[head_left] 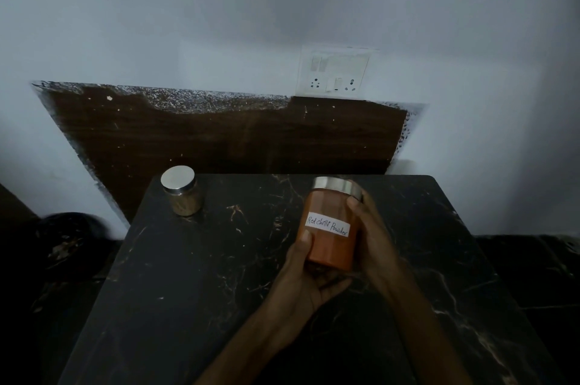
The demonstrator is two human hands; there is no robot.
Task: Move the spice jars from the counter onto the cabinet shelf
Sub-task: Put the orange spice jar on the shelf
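Both my hands hold a glass jar of red powder (331,245) with a silver lid and a white label reading "Red chilli Powder", tilted above the black marble counter (219,275). My left hand (309,275) cups its base and left side, thumb on the glass. My right hand (373,237) wraps the right side up to the lid. A second jar (183,193) with a silver lid and tan powder stands upright at the counter's far left corner, apart from my hands. No cabinet shelf is in view.
A dark wooden panel (235,136) leans against the white wall behind the counter. A white switch and socket plate (334,74) sits on the wall above it. A dark round object (67,237) lies low at the left, beside the counter.
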